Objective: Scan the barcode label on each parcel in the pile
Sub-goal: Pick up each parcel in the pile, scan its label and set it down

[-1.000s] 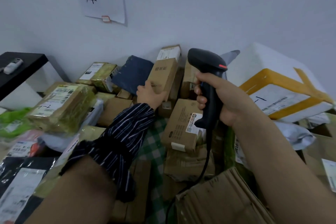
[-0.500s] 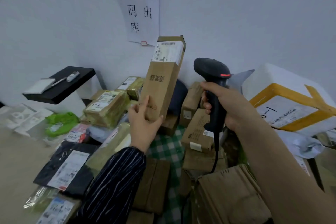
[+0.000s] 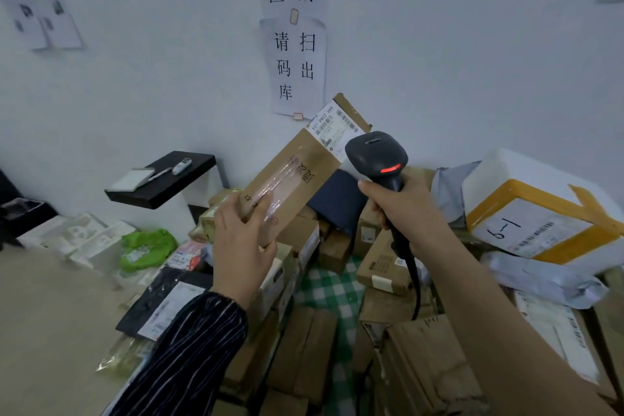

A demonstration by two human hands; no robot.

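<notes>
Holding the parcel: left hand point(image 3: 241, 243) grips the near end of a long cardboard box point(image 3: 297, 176), raised over the pile point(image 3: 304, 348), tilted up to the right
Scanner: black scanner point(image 3: 376, 155), red light lit — handle clenched in the right hand point(image 3: 408, 213)
Label: barcode label point(image 3: 332, 127) on the box's far end, just left of the scanner head — seemingly not touching
Far right: white foam box point(image 3: 526, 213) with yellow tape

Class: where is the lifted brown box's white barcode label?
Head view, centre: the white barcode label sits on the raised end of the long brown cardboard box, just upper-left of the black handheld scanner.
</notes>
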